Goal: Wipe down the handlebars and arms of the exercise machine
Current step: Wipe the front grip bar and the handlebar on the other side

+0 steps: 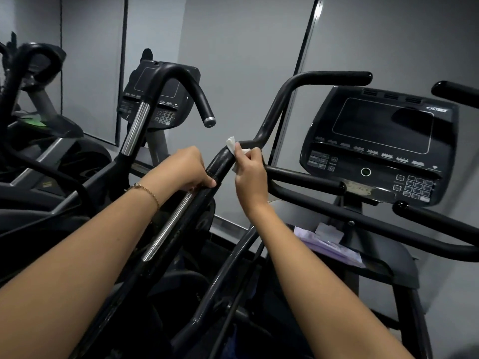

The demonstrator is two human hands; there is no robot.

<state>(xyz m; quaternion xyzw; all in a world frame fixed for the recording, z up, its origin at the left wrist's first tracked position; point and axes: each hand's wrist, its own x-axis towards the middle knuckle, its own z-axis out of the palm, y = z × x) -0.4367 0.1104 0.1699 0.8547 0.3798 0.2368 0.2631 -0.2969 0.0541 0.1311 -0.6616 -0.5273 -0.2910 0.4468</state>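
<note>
Left hand (187,167): curled round handlebar arm (219,163), frame centre, steadying. Right hand (251,174): pinching white wipe (231,145) against bend just above. Likely risks: loss of wipe on curve through thin pinch; swing of arm through slack left grip

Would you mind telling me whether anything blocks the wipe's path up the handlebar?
Nothing visible does. The right hand pinches the white wipe against the handlebar near its lower bend, and the bar above runs bare to its tip. Going down instead, the left hand grips the same bar just below the wipe.
</note>
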